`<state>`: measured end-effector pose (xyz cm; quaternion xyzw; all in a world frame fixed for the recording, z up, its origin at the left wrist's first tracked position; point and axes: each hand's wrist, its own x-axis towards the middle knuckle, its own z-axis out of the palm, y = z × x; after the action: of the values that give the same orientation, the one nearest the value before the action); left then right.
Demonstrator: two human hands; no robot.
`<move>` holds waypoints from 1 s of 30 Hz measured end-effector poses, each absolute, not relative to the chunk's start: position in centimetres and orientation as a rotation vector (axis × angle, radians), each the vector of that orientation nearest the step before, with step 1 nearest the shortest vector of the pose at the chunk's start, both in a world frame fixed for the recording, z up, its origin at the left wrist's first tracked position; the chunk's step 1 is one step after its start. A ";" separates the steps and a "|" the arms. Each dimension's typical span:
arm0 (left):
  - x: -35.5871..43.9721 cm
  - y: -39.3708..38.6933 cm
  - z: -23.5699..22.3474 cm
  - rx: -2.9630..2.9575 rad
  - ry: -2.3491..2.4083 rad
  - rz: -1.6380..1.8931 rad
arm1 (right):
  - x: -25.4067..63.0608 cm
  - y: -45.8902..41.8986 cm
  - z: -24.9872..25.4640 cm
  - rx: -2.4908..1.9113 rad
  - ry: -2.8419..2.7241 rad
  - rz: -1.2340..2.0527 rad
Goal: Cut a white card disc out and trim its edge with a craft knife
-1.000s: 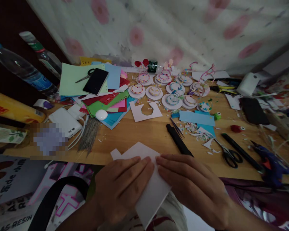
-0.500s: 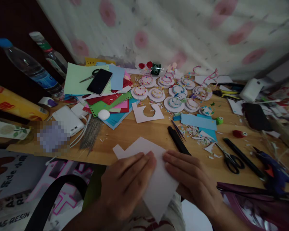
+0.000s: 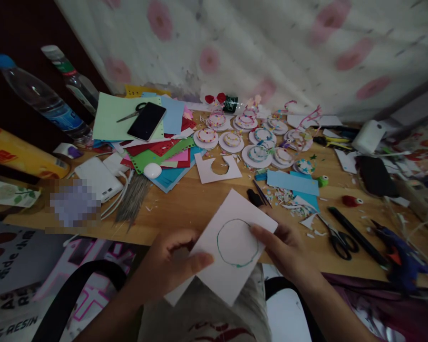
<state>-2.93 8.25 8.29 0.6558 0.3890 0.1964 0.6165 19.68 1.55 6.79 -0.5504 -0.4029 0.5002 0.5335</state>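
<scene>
A white piece of card [image 3: 237, 242] with a circle drawn on it in green is held up over my lap, at the desk's front edge. My left hand [image 3: 181, 261] grips its left side, thumb on top and the other fingers behind. On the right edge, my right hand [image 3: 281, 242] pinches the card, its thumb touching the drawn line. A second white flap [image 3: 180, 290] shows below my left hand; whether it joins the card I cannot tell. Just past the card lies a black pen-like tool [image 3: 254, 197], partly hidden by it.
Several small round paper pieces with beads [image 3: 231, 140] stand at the back. A cut-out white card [image 3: 217, 173] lies mid-desk. Scissors [image 3: 342, 242] and a blue glue gun [image 3: 403, 261] lie at right; coloured paper [image 3: 110, 118], a phone [image 3: 147, 121] and bottles [image 3: 46, 99] at left.
The card has been turned over or around, so the green circle now shows. My hands have gone from lying flat on it to gripping its two sides.
</scene>
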 end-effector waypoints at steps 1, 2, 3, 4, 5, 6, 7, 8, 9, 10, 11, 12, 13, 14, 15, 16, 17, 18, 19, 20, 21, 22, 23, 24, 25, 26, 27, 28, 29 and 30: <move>-2.8 7.9 8.4 1.313 0.867 0.393 | 19.5 1.6 6.8 -1.274 -0.819 1.333; -2.6 7.6 8.4 1.158 0.835 0.374 | 19.3 1.5 6.8 -1.243 -0.696 1.434; -2.5 7.4 8.5 1.052 0.812 0.369 | 19.1 1.4 6.8 -1.227 -0.599 1.494; -2.3 7.3 8.5 0.993 0.808 0.376 | 18.9 1.2 6.9 -1.230 -0.536 1.528; -2.3 7.2 8.5 0.973 0.814 0.390 | 18.7 1.0 7.0 -1.242 -0.518 1.554; -2.2 7.1 8.6 0.976 0.819 0.405 | 18.5 0.8 7.2 -1.258 -0.541 1.579; -2.2 7.1 8.7 0.985 0.815 0.410 | 18.3 0.6 7.5 -1.271 -0.586 1.608; -2.2 7.1 8.8 0.989 0.804 0.404 | 18.1 0.5 7.8 -1.272 -0.629 1.644; -2.2 7.0 8.9 0.979 0.784 0.393 | 17.9 0.4 8.1 -1.257 -0.651 1.687; -2.2 7.0 9.1 0.957 0.756 0.384 | 17.8 0.4 8.4 -1.223 -0.641 1.731; -2.2 6.9 9.1 0.931 0.722 0.382 | 17.6 0.4 8.7 -1.177 -0.601 1.772; -2.2 6.8 9.2 0.911 0.694 0.389 | 17.5 0.5 8.9 -1.126 -0.542 1.805; -2.1 6.7 9.2 0.897 0.672 0.401 | 17.3 0.6 9.0 -1.073 -0.480 1.835; -2.1 6.6 9.1 0.886 0.651 0.417 | 17.2 0.7 9.1 -1.026 -0.428 1.856; -2.0 6.5 9.0 0.873 0.633 0.432 | 17.0 0.8 9.1 -0.988 -0.394 1.868; -2.0 6.5 8.9 0.858 0.623 0.443 | 16.8 0.9 8.9 -0.957 -0.388 1.871; -2.0 6.4 8.7 0.846 0.617 0.454 | 16.6 0.9 8.7 -0.933 -0.410 1.861; -2.0 6.4 8.5 0.838 0.614 0.463 | 16.5 0.9 8.3 -0.914 -0.452 1.843; -2.0 6.4 8.2 0.837 0.608 0.468 | 16.4 0.9 7.9 -0.904 -0.504 1.822; -2.0 6.4 8.0 0.843 0.604 0.466 | 16.4 0.8 7.5 -0.907 -0.561 1.797; -2.1 6.4 7.7 0.859 0.608 0.457 | 16.6 0.7 7.1 -0.932 -0.616 1.766; -2.0 6.5 7.4 0.886 0.620 0.444 | 16.8 0.6 6.8 -0.983 -0.672 1.727; -2.0 6.6 7.0 0.924 0.642 0.429 | 17.3 0.5 6.5 -1.059 -0.744 1.681; -1.9 6.7 6.6 0.972 0.682 0.421 | 17.9 0.4 6.3 -1.147 -0.843 1.623; -1.7 6.7 6.1 1.024 0.739 0.425 | 18.7 0.2 6.2 -1.242 -0.971 1.542; -1.4 6.8 5.6 1.077 0.814 0.440 | 19.6 0.0 6.0 -1.344 -1.114 1.430; -1.1 6.9 5.0 1.115 0.895 0.461 | 20.6 -0.2 5.8 -1.454 -1.251 1.284; -0.8 6.9 4.5 1.125 0.970 0.476 | 21.6 -0.4 5.5 -1.563 -1.376 1.106; -0.5 7.0 4.0 1.112 1.033 0.484 | 22.5 -0.6 5.1 -1.684 -1.457 0.892; -0.1 7.1 3.6 1.087 1.077 0.484 | 23.4 -0.8 4.4 -1.803 -1.501 0.678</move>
<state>-0.08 7.08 3.61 0.4872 0.4824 0.2170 0.6949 23.40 -0.80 4.45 -0.6938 -0.5773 0.2610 0.3426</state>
